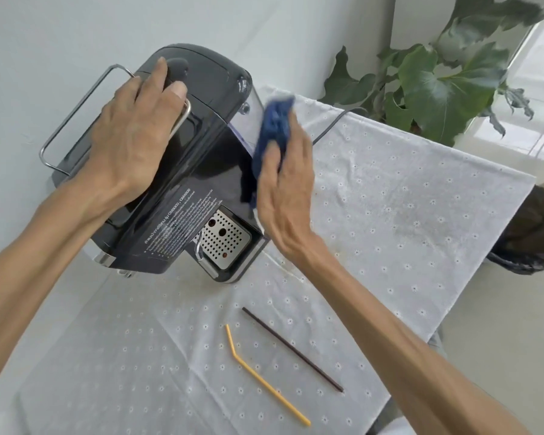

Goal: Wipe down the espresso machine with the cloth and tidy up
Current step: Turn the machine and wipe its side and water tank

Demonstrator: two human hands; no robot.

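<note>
Espresso machine (182,171) is what we see first: a glossy black body standing at the far left of the worktop (405,215), close to the pale wall, with white printed text on its sloping front panel. Below that panel sits its perforated metal drip tray (225,240), at about five o'clock from the machine's middle. A bent chrome wire rail (76,114) runs along the top at about ten o'clock.

We see the left hand (129,136) lying flat on the top of the machine, fingers (157,76) nearly straight and spread over the lid, thumb resting against the rail's end; it grips nothing. Our right hand (283,189) holds a bunched dark blue cloth (272,130) against the machine's right side, at about three o'clock from the body, its fingers curled around the fabric. The cloth looks blurred at its upper end.

A white tablecloth with small flower dots covers the worktop. On it, at about six o'clock from the machine and well apart from it, lie a yellow bent straw (258,375) and, just beside it to the right, a thin dark stirrer stick (292,350). A grey cable (330,124) trails off behind the machine. A leafy green plant (446,67) stands at two o'clock beyond the worktop's far edge.
</note>
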